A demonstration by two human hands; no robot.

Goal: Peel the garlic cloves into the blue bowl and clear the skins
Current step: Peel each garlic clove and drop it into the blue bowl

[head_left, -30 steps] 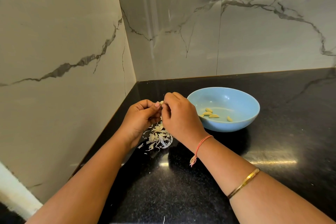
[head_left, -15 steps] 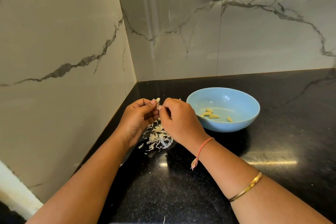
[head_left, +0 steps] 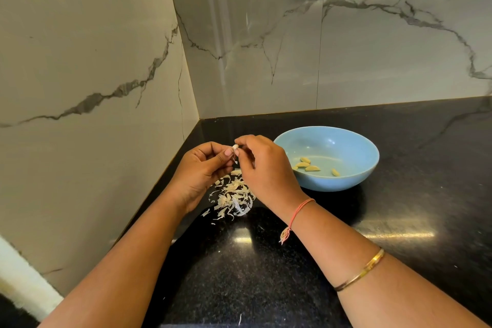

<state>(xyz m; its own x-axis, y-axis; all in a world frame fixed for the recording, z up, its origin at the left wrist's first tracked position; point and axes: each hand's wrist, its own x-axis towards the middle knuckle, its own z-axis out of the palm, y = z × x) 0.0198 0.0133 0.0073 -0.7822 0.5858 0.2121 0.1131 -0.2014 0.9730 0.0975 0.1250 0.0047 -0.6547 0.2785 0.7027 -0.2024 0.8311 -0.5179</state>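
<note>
The left grip [head_left: 205,168] and right grip [head_left: 266,168] meet above the black tabletop [head_left: 399,221], both pinching one garlic clove [head_left: 235,147] at their fingertips. Loose skins [head_left: 234,194] lie heaped beneath them. Just right, the blue bowl [head_left: 346,184] holds several peeled cloves [head_left: 306,165].

The right hand [head_left: 266,168] draws slightly away from the left hand [head_left: 202,168], toward the right of the frame, opening a gap between them; its fingers loosen and fan out, and the garlic clove [head_left: 235,147] pinched at both hands' fingertips shows more plainly
</note>
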